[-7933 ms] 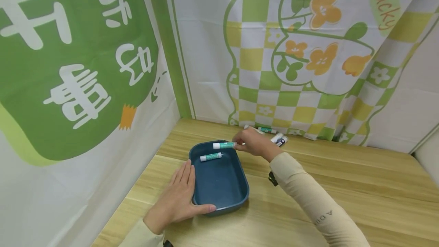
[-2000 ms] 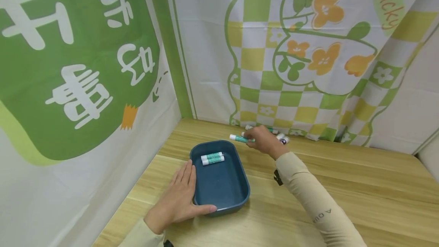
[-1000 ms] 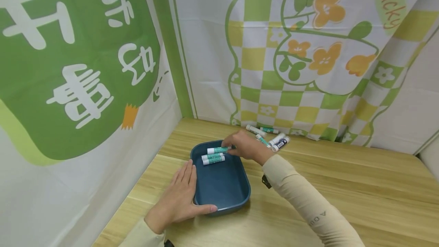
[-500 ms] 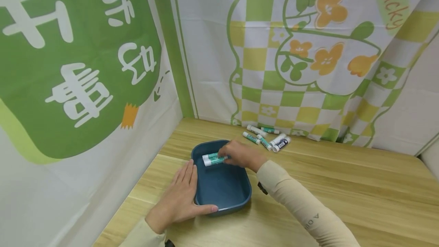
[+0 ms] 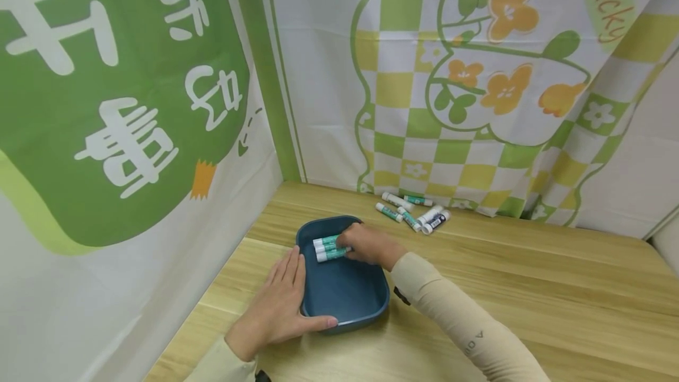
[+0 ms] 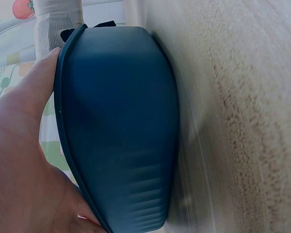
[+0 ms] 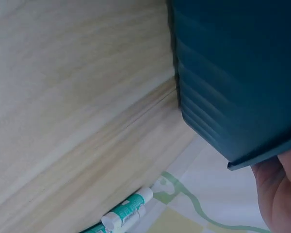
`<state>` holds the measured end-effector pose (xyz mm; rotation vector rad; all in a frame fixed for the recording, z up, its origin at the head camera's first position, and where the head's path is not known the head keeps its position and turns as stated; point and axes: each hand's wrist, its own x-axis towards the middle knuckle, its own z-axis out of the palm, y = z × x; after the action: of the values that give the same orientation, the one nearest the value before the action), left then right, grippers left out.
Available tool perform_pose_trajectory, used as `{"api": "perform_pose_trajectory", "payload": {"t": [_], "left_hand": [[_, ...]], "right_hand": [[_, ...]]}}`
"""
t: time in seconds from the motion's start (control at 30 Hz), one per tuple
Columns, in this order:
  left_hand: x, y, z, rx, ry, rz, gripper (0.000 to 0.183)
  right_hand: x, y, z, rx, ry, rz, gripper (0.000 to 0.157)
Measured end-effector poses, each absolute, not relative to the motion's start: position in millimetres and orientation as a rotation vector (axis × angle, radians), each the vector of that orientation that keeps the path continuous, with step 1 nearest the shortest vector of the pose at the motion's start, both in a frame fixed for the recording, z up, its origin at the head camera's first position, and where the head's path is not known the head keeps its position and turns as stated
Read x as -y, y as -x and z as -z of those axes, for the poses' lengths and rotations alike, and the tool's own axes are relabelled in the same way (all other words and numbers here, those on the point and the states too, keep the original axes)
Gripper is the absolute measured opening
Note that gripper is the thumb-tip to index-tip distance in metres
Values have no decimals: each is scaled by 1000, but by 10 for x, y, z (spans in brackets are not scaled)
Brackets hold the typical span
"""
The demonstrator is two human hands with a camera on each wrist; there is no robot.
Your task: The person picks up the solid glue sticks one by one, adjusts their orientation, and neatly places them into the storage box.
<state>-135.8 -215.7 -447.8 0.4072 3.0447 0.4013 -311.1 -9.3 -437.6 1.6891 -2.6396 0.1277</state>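
A dark blue plastic box (image 5: pixel 345 293) stands on the wooden table, with three green-and-white glue sticks (image 5: pixel 330 256) side by side at its far end. My left hand (image 5: pixel 276 296) lies along the box's left side, fingers straight and thumb on the near rim; the left wrist view shows this hand (image 6: pixel 24 155) against the rim. My right hand (image 5: pixel 368 246) reaches in over the right wall. Its curled fingers pinch the right end of a glue stick, and they cover the ends of the others. In the right wrist view, the box wall (image 7: pixel 233 82) hides the fingertips.
Beyond the box to the right lie several more sticks: green glue sticks (image 5: pixel 389 212), white ones (image 5: pixel 396 200) and a navy-labelled one (image 5: pixel 436 223). A patterned curtain (image 5: pixel 424 105) hangs behind the table, and another cloth (image 5: pixel 159 193) hangs along the left.
My right hand has carried a glue stick from the pile into the box and set it down beside the two others; the row has shifted slightly. The left hand stays on the box.
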Motion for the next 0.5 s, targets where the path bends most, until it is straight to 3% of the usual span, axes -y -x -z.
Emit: {"api": "perform_pose_trajectory", "payload": {"t": [0.5], "left_hand": [[2157, 1375, 4482, -3058, -417, -389, 139]], "right_hand": [[204, 3086, 4429, 2724, -1497, 48, 11]]}}
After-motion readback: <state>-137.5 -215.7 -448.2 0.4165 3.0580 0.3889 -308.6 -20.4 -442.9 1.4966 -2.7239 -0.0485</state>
